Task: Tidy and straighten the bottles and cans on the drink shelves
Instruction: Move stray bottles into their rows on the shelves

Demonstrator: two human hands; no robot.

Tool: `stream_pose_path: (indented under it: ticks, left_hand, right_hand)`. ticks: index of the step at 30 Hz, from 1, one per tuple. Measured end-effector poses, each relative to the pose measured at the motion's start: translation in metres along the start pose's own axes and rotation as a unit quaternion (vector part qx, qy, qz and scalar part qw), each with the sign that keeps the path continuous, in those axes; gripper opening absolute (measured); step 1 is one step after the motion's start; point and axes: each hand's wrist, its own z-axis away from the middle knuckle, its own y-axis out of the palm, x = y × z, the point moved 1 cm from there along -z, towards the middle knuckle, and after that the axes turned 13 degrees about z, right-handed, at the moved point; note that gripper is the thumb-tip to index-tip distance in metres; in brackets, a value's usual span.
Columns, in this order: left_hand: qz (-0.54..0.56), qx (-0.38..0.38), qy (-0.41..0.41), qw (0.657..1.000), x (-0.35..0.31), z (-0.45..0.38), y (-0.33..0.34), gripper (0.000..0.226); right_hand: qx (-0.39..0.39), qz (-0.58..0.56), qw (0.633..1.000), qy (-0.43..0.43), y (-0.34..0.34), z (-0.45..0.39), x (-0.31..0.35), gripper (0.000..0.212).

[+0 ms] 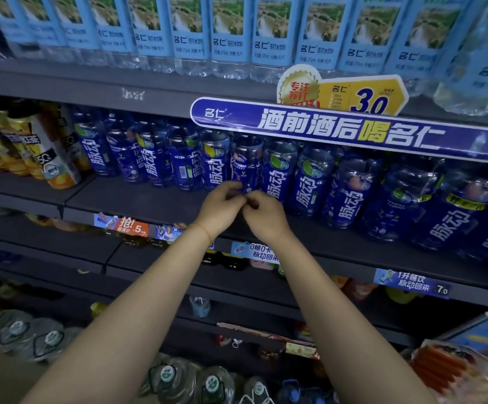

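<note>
Head view, centre of frame: left hand (222,207) and right hand (261,212) raised side by side, fingertips meeting just in front of one blue sports-drink bottle (244,163) in the middle-shelf row. Fingers of both curled inward, touching each other; whether pinching the bottle's base or merely closed against one another, cannot tell. Bottle upright, label partly turned away, unlike the neighbouring blue bottle (218,161) at its left with the logo facing out. Row running from centre left to lower right along the dark shelf (149,204), set back from its front edge. Upper frame: pale-blue soda-water bottles (228,30) lined up above a purple promotional banner (350,129). Left edge: yellow drink cartons (44,147), leaning.

Risk, as a judgement: twisting low on a tall bottle packed tight could tip it into neighbours and start a domino along the row.
</note>
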Motion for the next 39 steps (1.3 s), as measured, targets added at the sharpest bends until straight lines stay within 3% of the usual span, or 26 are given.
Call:
stream_pose_path:
  ticks: [2,6,10,14,18,23,25,29,31,35,39]
  left_hand:
    - [0.054,-0.033,-0.004,0.998,0.008,0.023,-0.018,0.015]
    - [0.123,-0.086,-0.108,0.983,0.045,0.067,-0.055,0.027]
    - [0.084,-0.104,-0.207,0.969,0.102,0.089,-0.089,0.020]
    - [0.061,-0.106,-0.284,0.951,0.164,0.096,-0.112,0.018]
    - [0.087,-0.102,-0.331,0.934,0.234,0.094,-0.123,0.022]
    - [0.138,-0.137,-0.381,0.904,0.312,0.080,-0.136,0.018]
    - [0.156,-0.146,-0.401,0.891,0.339,0.075,-0.144,0.016]
    - [0.158,-0.154,-0.420,0.880,0.387,0.074,-0.162,0.019]
    - [0.162,-0.151,-0.426,0.877,0.404,0.074,-0.169,0.021]
    - [0.160,-0.144,-0.431,0.876,0.421,0.074,-0.179,0.019]
    - [0.146,-0.131,-0.431,0.881,0.423,0.076,-0.196,0.018]
  right_hand:
    - [0.041,-0.072,0.996,0.012,0.007,0.016,0.005,0.018]
    - [0.199,-0.130,0.970,0.044,0.035,0.046,0.011,0.024]
    - [0.329,-0.046,0.939,0.085,0.098,0.060,-0.013,0.020]
    - [0.374,0.015,0.914,0.157,0.174,0.073,-0.059,0.018]
    - [0.380,0.113,0.897,0.194,0.244,0.074,-0.113,0.011]
    - [0.355,0.273,0.875,0.183,0.321,0.047,-0.166,0.045]
    - [0.325,0.259,0.882,0.223,0.335,0.039,-0.165,0.064]
    - [0.295,0.260,0.879,0.269,0.364,0.017,-0.184,0.051]
    - [0.242,0.221,0.895,0.302,0.381,0.007,-0.190,0.056]
    - [0.216,0.137,0.884,0.390,0.402,0.007,-0.192,0.054]
    - [0.114,0.112,0.932,0.325,0.410,0.017,-0.176,0.062]
